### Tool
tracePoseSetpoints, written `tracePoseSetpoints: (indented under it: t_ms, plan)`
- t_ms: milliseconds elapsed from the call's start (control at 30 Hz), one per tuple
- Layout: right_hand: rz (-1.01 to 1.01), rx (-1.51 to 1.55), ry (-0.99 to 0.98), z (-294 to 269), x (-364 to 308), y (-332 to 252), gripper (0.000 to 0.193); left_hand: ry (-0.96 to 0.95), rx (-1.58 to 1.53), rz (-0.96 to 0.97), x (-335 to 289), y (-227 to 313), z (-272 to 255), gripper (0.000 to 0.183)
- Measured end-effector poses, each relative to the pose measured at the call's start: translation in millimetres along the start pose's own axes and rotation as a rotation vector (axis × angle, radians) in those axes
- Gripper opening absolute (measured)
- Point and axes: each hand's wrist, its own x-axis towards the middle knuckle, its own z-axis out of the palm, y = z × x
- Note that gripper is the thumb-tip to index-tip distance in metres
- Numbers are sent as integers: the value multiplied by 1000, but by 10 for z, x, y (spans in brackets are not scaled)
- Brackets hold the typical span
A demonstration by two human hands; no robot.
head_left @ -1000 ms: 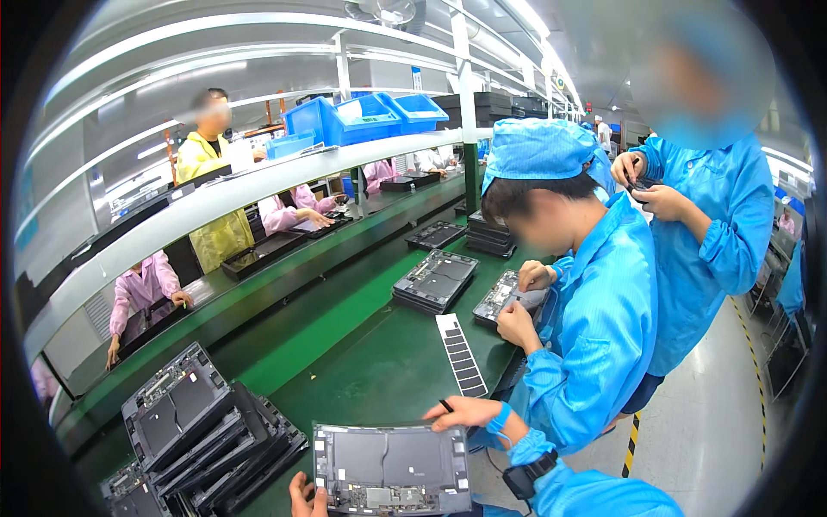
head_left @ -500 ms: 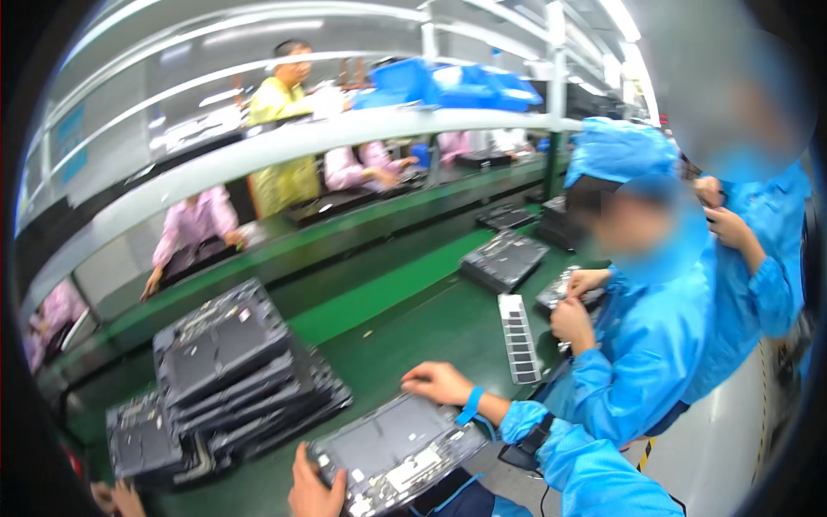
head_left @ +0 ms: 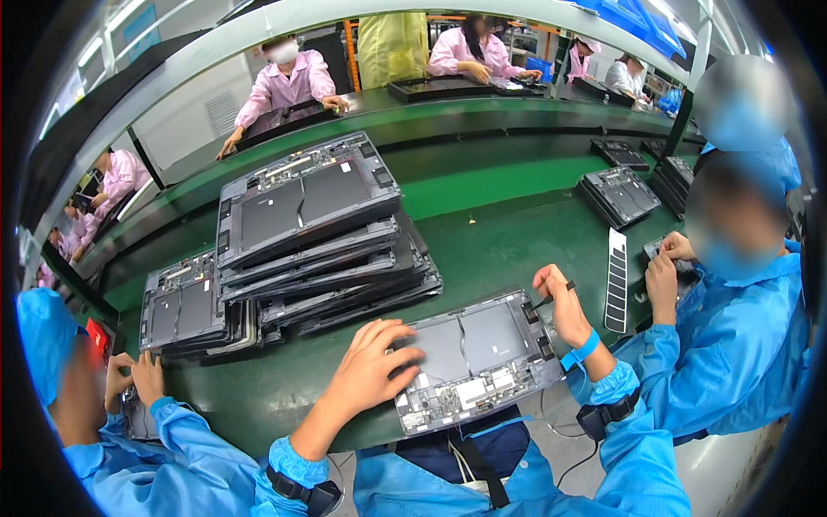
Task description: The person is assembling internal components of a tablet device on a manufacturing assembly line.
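Observation:
An opened laptop base (head_left: 491,345) lies near the front edge of the green bench, with its dark battery and circuit board exposed. My left hand (head_left: 370,366) is at its left side, fingers spread and reaching over the edge. Past the base's right edge, my right hand (head_left: 564,310) is raised with bent fingers. A small black strip (head_left: 556,295) shows at those fingertips, and its exact kind is unclear. A blue band circles my right wrist.
Tall stacks of similar laptop bases (head_left: 301,207) stand at the left. A white sheet with black rectangles (head_left: 616,280) lies to the right, near more bases (head_left: 620,194). Blue-clad co-workers sit on both sides. People in pink work beyond the rail (head_left: 388,103).
The view has swung left and down. My left hand has shifted from gripping the base's near left corner to its left side. My right hand has risen off the far edge.

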Motion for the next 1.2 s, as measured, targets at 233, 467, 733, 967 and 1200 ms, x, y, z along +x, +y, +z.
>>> tracePoseSetpoints:
  t_ms: [233, 467, 733, 967, 1200]
  plan:
    - [339, 495, -331, 58, -143, -336, 25, -170, -125, -9, 73, -74, -41, 10]
    - [299, 619, -381, 304, -203, -625, 28, -89, -116, -2, 272, -14, 196, 8]
    - [354, 479, -583, 576, -491, -675, 19, 72, -158, -71, 240, 59, 378, 13]
    - [228, 344, -555, 623, -664, -679, 19, 138, -108, -84, -138, 294, 151, 16]
    - [-125, 235, -569, 653, -682, -714, 14, 56, -77, -86, -233, 362, 257, 12]
